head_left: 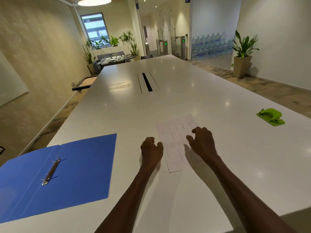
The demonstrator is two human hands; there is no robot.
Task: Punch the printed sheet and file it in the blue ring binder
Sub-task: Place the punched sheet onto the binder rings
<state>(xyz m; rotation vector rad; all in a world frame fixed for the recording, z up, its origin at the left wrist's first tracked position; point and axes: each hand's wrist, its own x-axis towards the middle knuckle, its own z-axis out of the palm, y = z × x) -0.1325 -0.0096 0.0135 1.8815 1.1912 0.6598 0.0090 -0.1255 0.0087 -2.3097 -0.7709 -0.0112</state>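
1. The binder point(58, 174) lies open and flat on the white counter point(210, 165), nearest the viewer and well to the left of the sheet point(175, 140). Its metal ring bar point(51, 170) runs along the spine; whether the rings are open is too small to tell.
2. The left hand point(151, 150) rests on the counter just at the sheet's left edge, fingers curled into a loose fist, holding nothing; the thumb looks to touch the paper's edge.
3. The right hand point(202, 142) sits over the sheet's right half, fingers bent and parted, fingertips down near the paper. Its grip is loose and unclosed; whether the tips press the sheet cannot be told.
4. The sheet lies flat on the counter between the two hands, printed side up, turned at a slant, its far corner pointing away to the right.
5. The green punch point(271, 117) stands on the counter well to the right of the sheet and a little farther off, untouched.
6. A dark cable slot point(147, 82) is set in the counter well beyond the sheet.
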